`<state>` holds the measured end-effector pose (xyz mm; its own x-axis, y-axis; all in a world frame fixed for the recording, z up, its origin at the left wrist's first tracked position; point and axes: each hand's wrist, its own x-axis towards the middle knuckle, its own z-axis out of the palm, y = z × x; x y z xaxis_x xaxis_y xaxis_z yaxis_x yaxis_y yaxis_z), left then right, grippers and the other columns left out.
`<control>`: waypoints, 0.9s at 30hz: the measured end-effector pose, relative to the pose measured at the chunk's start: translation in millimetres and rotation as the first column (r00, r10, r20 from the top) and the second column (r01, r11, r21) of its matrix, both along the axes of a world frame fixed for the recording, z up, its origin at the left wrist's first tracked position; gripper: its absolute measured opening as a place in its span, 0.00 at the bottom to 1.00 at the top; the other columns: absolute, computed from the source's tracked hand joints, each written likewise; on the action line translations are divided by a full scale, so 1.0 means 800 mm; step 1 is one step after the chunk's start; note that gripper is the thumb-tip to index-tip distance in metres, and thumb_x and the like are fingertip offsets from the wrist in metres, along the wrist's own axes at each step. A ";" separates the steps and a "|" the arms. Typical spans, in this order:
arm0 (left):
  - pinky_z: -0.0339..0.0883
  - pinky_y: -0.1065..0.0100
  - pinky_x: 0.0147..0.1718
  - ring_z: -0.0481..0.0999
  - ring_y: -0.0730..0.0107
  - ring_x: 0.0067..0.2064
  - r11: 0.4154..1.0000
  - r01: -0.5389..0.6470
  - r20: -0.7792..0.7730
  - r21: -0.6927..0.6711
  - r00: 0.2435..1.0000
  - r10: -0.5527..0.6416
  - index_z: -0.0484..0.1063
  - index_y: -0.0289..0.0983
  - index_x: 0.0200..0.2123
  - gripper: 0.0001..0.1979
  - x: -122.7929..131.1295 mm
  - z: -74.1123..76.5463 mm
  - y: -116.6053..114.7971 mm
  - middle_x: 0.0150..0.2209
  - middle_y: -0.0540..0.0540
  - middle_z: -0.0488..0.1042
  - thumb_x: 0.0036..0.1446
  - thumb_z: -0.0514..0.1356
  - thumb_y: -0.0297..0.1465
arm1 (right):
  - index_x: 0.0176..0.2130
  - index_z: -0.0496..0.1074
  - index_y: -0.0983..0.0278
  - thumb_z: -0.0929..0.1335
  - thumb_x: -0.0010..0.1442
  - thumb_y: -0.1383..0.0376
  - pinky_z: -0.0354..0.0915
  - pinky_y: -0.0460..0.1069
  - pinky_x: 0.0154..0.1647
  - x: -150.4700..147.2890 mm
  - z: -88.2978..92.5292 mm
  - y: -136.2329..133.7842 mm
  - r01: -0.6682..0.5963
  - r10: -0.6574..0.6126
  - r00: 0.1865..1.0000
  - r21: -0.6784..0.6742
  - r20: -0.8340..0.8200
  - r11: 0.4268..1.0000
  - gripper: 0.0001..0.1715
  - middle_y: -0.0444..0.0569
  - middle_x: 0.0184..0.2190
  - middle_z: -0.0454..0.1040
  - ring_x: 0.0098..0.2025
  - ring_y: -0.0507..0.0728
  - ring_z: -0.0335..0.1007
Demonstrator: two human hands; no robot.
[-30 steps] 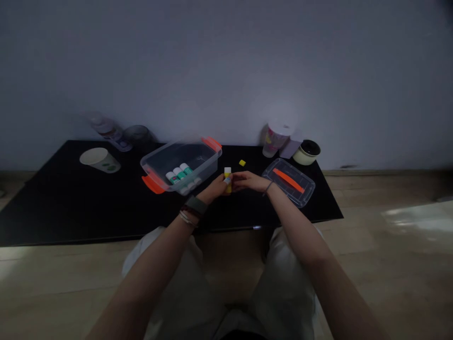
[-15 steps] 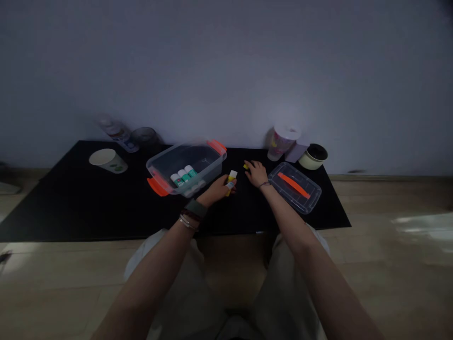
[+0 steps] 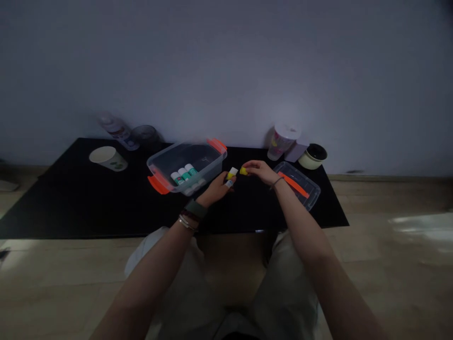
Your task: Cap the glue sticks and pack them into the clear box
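Note:
My left hand (image 3: 218, 187) is closed around a yellow glue stick (image 3: 231, 175), whose white end points up and away from me. Between the fingertips of my right hand (image 3: 261, 171) is a small yellow cap (image 3: 243, 171), a short gap to the right of the glue stick's white end. Left of my hands stands a clear plastic box (image 3: 212, 174) without its lid, with orange clips. Several green-and-white glue sticks (image 3: 184, 174) lie inside it. The clear lid (image 3: 312, 200) with an orange handle lies flat under and beside my right wrist.
On the left are a paper cup (image 3: 109, 159) lying tilted, a spray can (image 3: 120, 133) and a dark round container (image 3: 146, 136). A plastic tumbler (image 3: 281, 141), a small pale box (image 3: 296, 150) and a cream bowl (image 3: 312, 157) stand at the back right of the black table (image 3: 88, 208).
My right hand has lifted the yellow cap from the table and turned it toward the glue stick. My left hand has stayed nearly in place, tilting the glue stick slightly.

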<state>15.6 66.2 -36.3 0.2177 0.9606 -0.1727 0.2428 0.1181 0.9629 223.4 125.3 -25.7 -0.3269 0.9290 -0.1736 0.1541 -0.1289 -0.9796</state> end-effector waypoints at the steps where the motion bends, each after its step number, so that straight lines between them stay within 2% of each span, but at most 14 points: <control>1: 0.69 0.69 0.31 0.73 0.71 0.29 1.000 0.001 -0.001 0.004 1.000 -0.001 0.67 0.39 0.39 0.15 0.000 0.000 -0.002 0.30 0.52 0.70 0.58 0.63 0.44 | 0.40 0.77 0.66 0.73 0.55 0.68 0.72 0.49 0.44 -0.001 0.005 -0.006 -0.039 0.039 0.999 -0.002 -0.030 0.999 0.10 0.48 0.35 0.80 0.37 0.51 0.75; 3: 0.69 0.69 0.30 0.72 0.73 0.27 1.000 0.004 0.002 0.013 1.000 -0.004 0.66 0.39 0.40 0.15 0.001 0.000 -0.005 0.30 0.52 0.70 0.59 0.62 0.44 | 0.40 0.78 0.66 0.73 0.56 0.65 0.73 0.49 0.44 -0.005 0.010 -0.016 -0.064 0.064 0.996 0.004 -0.061 0.998 0.10 0.48 0.36 0.80 0.36 0.51 0.74; 7: 0.66 0.71 0.26 0.69 0.74 0.25 1.000 0.014 0.014 0.020 1.000 -0.014 0.63 0.39 0.39 0.15 0.001 -0.001 -0.009 0.27 0.54 0.68 0.60 0.60 0.44 | 0.38 0.76 0.65 0.74 0.56 0.62 0.72 0.48 0.41 -0.015 0.013 -0.024 0.015 -0.007 0.996 0.086 -0.086 0.996 0.11 0.47 0.34 0.79 0.34 0.51 0.73; 11: 0.62 0.73 0.24 0.68 0.76 0.24 0.991 0.131 0.008 0.033 0.991 -0.132 0.63 0.40 0.39 0.17 -0.003 -0.004 -0.011 0.26 0.54 0.68 0.60 0.60 0.47 | 0.35 0.74 0.64 0.74 0.56 0.58 0.71 0.48 0.37 -0.022 0.015 -0.026 0.074 -0.074 0.997 0.165 -0.002 0.984 0.13 0.46 0.32 0.78 0.33 0.52 0.73; 17: 0.62 0.71 0.24 0.68 0.76 0.23 0.978 0.210 0.014 0.002 0.978 -0.210 0.65 0.40 0.40 0.20 -0.004 -0.001 -0.014 0.26 0.54 0.69 0.58 0.61 0.49 | 0.33 0.76 0.65 0.74 0.56 0.55 0.71 0.49 0.38 -0.024 0.021 -0.037 0.025 -0.040 0.997 0.215 0.068 0.976 0.15 0.46 0.30 0.77 0.33 0.53 0.73; 19: 0.62 0.72 0.25 0.67 0.76 0.23 0.981 0.193 0.057 0.004 0.980 -0.193 0.64 0.39 0.39 0.20 0.000 0.004 -0.014 0.27 0.54 0.69 0.58 0.61 0.50 | 0.37 0.77 0.65 0.73 0.58 0.56 0.71 0.49 0.38 -0.023 0.023 -0.038 0.015 -0.025 0.999 0.196 0.048 0.981 0.14 0.46 0.30 0.77 0.33 0.53 0.73; 23: 0.62 0.71 0.26 0.67 0.77 0.25 0.997 0.073 0.207 0.007 0.976 -0.073 0.63 0.39 0.38 0.20 0.008 0.013 -0.014 0.29 0.53 0.68 0.59 0.61 0.49 | 0.47 0.75 0.65 0.71 0.61 0.59 0.70 0.47 0.36 -0.025 0.023 -0.038 0.012 -0.011 1.000 0.094 -0.018 0.996 0.16 0.46 0.33 0.78 0.32 0.51 0.72; 27: 0.67 0.70 0.31 0.70 0.75 0.29 0.999 0.033 0.287 -0.030 0.958 -0.023 0.66 0.38 0.41 0.20 0.009 0.015 -0.015 0.32 0.52 0.70 0.53 0.68 0.43 | 0.42 0.75 0.66 0.73 0.57 0.62 0.70 0.46 0.42 -0.037 0.019 -0.044 -0.100 0.104 0.991 0.049 -0.084 0.994 0.14 0.47 0.38 0.79 0.38 0.51 0.74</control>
